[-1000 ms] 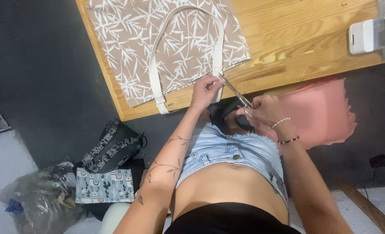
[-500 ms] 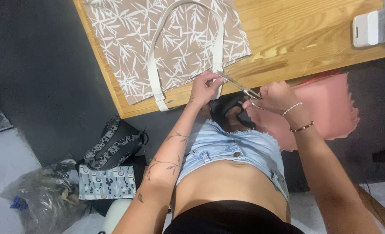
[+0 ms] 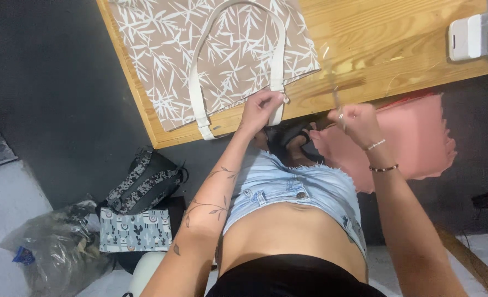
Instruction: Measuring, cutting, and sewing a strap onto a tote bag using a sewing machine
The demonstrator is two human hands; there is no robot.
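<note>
The left hand (image 3: 260,107) pinches the end of the white strap (image 3: 277,82) of the tote bag (image 3: 161,55) between closed fingertips, at the near edge of the wooden table (image 3: 376,44). The right hand (image 3: 356,121) is closed around a thin metal tool (image 3: 336,99), probably small scissors, blurred and pointing up toward the table edge; its exact form cannot be told. The bag lies flat on the table, tan cloth with a white leaf print, both strap ends reaching its near hem. The cloth appears light, soft and limp, so it is judged to fold or slide when pulled; the stiffer strap, close to its stitched end, is the firmer place to hold. A pink fabric piece (image 3: 420,137) hangs below the table edge beside the right hand. A white phone (image 3: 465,37) rests at the far right of the table. On the floor to the left lie a dark patterned bag (image 3: 145,181) and a clear plastic bag (image 3: 51,253).
</note>
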